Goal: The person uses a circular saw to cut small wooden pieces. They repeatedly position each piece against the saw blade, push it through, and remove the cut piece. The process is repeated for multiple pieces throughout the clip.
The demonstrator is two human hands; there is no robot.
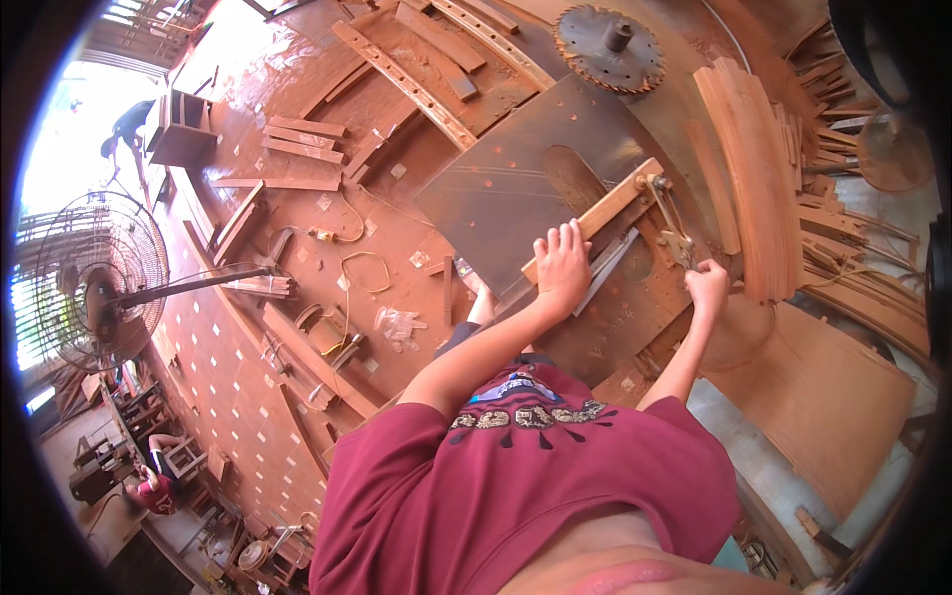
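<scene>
A straight wooden bar (pixel 617 210) lies slantwise across a dark metal machine table (pixel 496 188). My left hand (pixel 563 266) lies over the near end of the bar, its fingers curled over the top. At the bar's far end sits a bolted metal fitting with a rod, leading to a brass-coloured clamp (pixel 678 246). My right hand (pixel 707 288) is closed at the clamp's near end; its fingertips hide the exact part gripped. Beside the bar, an oblong slot (pixel 573 178) opens in the table. A pale metal strip (pixel 607 273) runs along the bar's near side.
A toothed circular saw blade (pixel 610 50) lies at the far edge. Stacked curved boards (pixel 754 178) stand at the right, with a flat panel (pixel 813 397) nearer. Left are a standing fan (pixel 99 288), loose planks (pixel 302 139) and a cord on the dusty floor. Two people are farther off.
</scene>
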